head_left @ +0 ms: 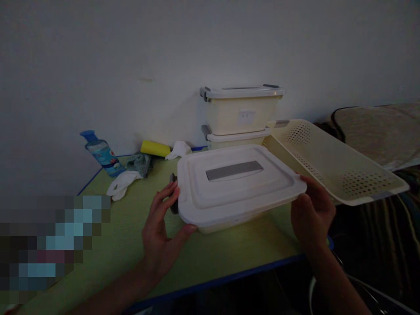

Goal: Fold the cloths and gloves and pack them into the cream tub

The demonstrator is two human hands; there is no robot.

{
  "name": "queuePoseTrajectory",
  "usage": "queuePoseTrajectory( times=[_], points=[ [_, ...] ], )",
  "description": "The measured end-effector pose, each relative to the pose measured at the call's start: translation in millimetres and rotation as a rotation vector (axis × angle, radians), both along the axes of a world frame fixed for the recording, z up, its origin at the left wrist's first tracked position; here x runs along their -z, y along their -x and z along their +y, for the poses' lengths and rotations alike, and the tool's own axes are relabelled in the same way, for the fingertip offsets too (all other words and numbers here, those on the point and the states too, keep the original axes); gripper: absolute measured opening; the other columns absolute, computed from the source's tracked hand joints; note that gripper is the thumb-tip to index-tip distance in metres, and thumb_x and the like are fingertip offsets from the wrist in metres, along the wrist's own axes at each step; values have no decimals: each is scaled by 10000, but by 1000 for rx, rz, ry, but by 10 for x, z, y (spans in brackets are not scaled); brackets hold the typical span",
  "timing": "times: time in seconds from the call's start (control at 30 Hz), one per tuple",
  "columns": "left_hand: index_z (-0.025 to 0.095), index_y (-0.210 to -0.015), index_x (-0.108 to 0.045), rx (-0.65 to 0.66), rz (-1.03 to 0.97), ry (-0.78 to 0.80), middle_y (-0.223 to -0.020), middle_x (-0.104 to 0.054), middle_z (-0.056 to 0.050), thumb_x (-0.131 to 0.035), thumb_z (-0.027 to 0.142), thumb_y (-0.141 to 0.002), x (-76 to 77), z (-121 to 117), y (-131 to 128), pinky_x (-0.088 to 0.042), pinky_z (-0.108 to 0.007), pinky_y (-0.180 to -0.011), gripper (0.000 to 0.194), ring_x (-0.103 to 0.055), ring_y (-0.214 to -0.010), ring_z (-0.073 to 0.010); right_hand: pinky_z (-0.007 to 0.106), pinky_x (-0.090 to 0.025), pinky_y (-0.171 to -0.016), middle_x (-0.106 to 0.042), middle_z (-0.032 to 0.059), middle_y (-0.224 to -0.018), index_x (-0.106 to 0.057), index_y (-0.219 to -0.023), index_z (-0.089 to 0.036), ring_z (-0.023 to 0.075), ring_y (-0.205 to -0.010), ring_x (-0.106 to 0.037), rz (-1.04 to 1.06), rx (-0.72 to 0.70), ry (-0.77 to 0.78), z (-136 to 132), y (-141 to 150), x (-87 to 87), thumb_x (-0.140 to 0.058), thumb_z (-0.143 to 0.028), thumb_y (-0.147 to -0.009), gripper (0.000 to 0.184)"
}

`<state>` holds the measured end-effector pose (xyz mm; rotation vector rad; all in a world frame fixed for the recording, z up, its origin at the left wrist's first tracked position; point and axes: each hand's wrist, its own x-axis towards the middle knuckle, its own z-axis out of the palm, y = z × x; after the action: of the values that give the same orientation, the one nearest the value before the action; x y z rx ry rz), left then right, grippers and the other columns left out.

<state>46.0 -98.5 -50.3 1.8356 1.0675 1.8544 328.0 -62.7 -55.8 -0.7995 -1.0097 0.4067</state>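
Observation:
A lidded plastic storage box (pixel 234 190) with a white lid and a grey strip on top is between my two hands, tilted a little. My left hand (pixel 164 223) grips its left end near the dark side latch, thumb along the front edge. At the right front corner my right hand (pixel 313 212) pinches the rim of the lid, fingers partly hidden behind it. Whether the box's far edge touches the table cannot be seen. Behind it stand two similar boxes, an upper one (pixel 243 113) stacked on a lower one (pixel 239 139).
A perforated cream basket (pixel 337 162) lies tilted at the right. On the green table (pixel 229 258), at the left, are a blue bottle (pixel 103 153), a grey cloth (pixel 140 164), white bags (pixel 123 183) and a yellow roll (pixel 155 148). A wall rises behind.

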Motion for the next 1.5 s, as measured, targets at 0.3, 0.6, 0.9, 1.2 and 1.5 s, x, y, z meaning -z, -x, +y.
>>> queuePoseTrajectory(
  times=[0.3,0.6,0.9,1.2,1.5],
  points=[
    [234,-1163,-553,26,100,-23,-1208,-513,-95,-665,473,-703,-18,59,108,-304,-484,-1047,530,-428,-1211,-278,413,-384,-976,-614,24,-965,-672,-844,-278,218,-1037,-554,-13,-160,113,-50,-133,-203,-657,-410,-666,222],
    [231,-1236,-513,-11,312,195,-1359,-458,-75,-445,569,-811,-571,326,252,-161,-447,-1122,547,-343,-1307,-261,449,-316,-1048,-568,48,-1252,-615,-1135,-260,235,-1207,-474,-756,-102,284,235,-194,-932,-550,-419,-792,383],
    [209,-1349,-402,138,628,418,-1485,-247,-95,-473,629,-763,-671,530,220,34,-551,-1080,725,-164,-1384,-301,476,-192,-1108,-450,27,-1368,-626,-1127,-265,265,-1308,-332,-1031,-328,480,697,-111,-968,-648,-569,-664,555],
    [204,-1330,-433,109,663,404,-1474,-286,-114,-485,568,-783,-660,520,226,-5,-560,-1086,659,-191,-1375,-315,449,-156,-1130,-446,27,-1370,-612,-1159,-244,263,-1313,-331,-958,-293,590,699,-114,-945,-649,-585,-625,635],
    [212,-1345,-409,109,552,428,-1480,-277,-102,-509,554,-769,-641,522,182,-19,-552,-1093,677,-185,-1380,-298,469,-188,-1116,-457,16,-1360,-581,-1195,-242,238,-1291,-370,-1003,-300,475,724,-215,-883,-521,-342,-764,447]
  ],
)
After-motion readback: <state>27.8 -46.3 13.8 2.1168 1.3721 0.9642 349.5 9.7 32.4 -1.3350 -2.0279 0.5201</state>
